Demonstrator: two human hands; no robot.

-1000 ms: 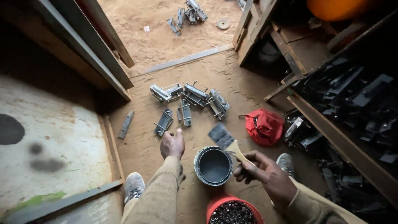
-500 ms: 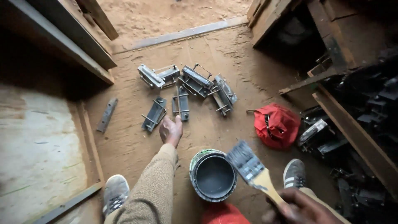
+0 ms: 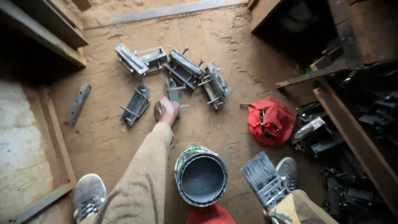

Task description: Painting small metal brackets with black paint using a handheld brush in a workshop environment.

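Down on the sandy dirt floor (image 3: 103, 137), between timber framing on one side and a dark rack of black metal parts (image 3: 365, 124) on the other, is where it's all going on. Biggest loose item is the red bag (image 3: 270, 121) slumped near the rack, then the open paint can (image 3: 201, 176) of dark paint sitting just in front of the person's shoes. Past the can there's a scatter of grey metal clamp brackets (image 3: 182, 68) with bolts sticking out, plus one flat strip (image 3: 78, 103) lying off on its own. Left hand (image 3: 166, 111) is stretched out and closing round the nearest bracket (image 3: 172, 92), fingers curled onto it, though I can't see how firm the grip is. Paint brush (image 3: 264, 180) hovers beside the can with dark bristles; the right hand itself is cut off at the frame edge, so can't tell how its fingers sit. Looks to me like the fetch-a-piece stage; next it'd need a solid hold and a lift toward the can.
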